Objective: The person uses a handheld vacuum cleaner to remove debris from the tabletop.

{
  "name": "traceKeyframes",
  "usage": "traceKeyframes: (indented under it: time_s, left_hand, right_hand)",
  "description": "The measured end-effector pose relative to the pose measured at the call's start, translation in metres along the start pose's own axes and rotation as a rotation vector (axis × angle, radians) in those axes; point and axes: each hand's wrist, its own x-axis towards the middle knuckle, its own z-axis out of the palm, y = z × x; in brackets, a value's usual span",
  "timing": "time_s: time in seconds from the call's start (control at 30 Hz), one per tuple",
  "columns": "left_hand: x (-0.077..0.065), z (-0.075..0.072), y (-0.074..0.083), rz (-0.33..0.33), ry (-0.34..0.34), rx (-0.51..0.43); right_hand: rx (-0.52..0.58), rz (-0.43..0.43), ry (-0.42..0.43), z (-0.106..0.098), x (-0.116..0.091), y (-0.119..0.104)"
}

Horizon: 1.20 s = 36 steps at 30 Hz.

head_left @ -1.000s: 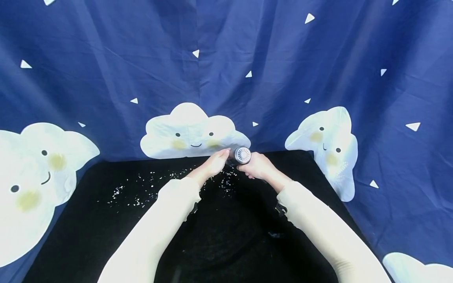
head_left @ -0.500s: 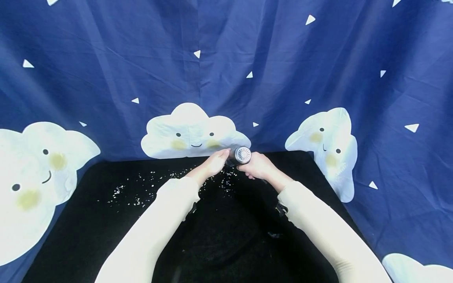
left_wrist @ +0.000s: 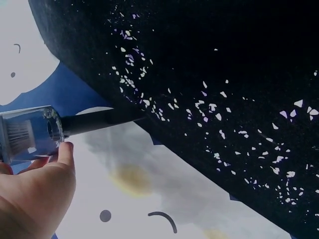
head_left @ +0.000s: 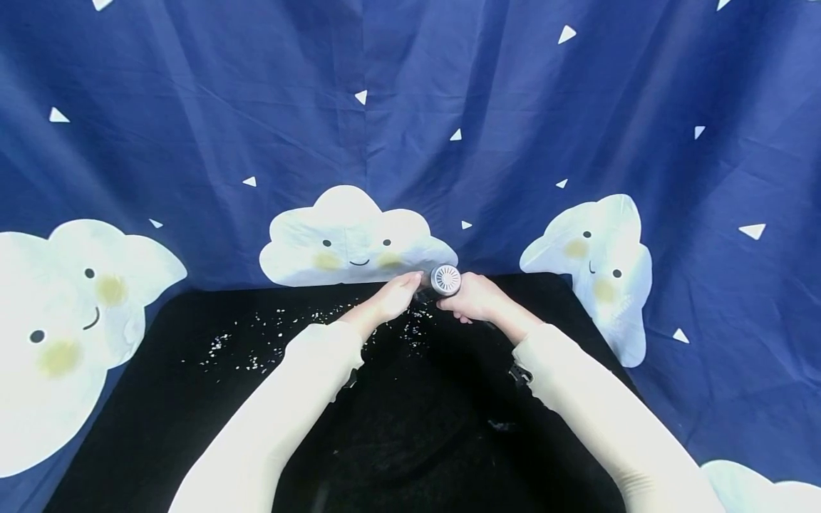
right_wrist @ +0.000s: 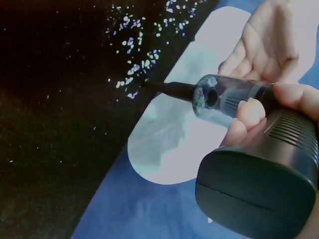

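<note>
A handheld vacuum cleaner (head_left: 445,280) with a round vented end is held between both hands at the far side of the black table. My right hand (head_left: 479,298) grips its dark handle (right_wrist: 249,189); the fingers curl round it in the right wrist view. At the clear dust bin (left_wrist: 32,132), my left hand (left_wrist: 37,194) holds on with its fingertips against the front rim. Some bits show inside the bin. From there a narrow black nozzle (left_wrist: 102,122) reaches over the table's edge, its tip right at the scattered pale bits (right_wrist: 139,69).
Small white flakes (head_left: 218,345) lie spread over the left and back of the black tabletop (head_left: 410,427). Behind the far edge hangs a blue curtain (head_left: 410,107) with white smiling clouds. A faint pale thing (head_left: 502,426) lies right of the middle.
The hands and vacuum cleaner sit slightly further right in the head view, along with the whole scene. Both hands keep their hold, and the flakes look much the same.
</note>
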Motion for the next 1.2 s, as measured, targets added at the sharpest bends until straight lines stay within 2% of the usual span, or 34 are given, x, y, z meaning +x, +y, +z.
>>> traceKeyframes:
  time_s: [0.37,0.63,0.97,1.2]
  left_hand:
    - [-0.002,0.0,0.004,0.009,-0.012,-0.02]
    - [-0.003,-0.001,-0.001,0.012,-0.005,0.031]
    - [0.001,0.005,-0.002,0.043,-0.01,-0.033]
    - [0.002,0.008,0.0,0.053,-0.003,0.002]
  right_hand:
    - [0.01,0.006,-0.01,-0.002,-0.002,0.0]
    - [0.01,-0.005,-0.011,0.0,-0.001,0.001]
    - [-0.041,-0.01,-0.017,-0.007,-0.003,0.0]
    - [-0.072,0.01,-0.002,-0.01,-0.006,0.0]
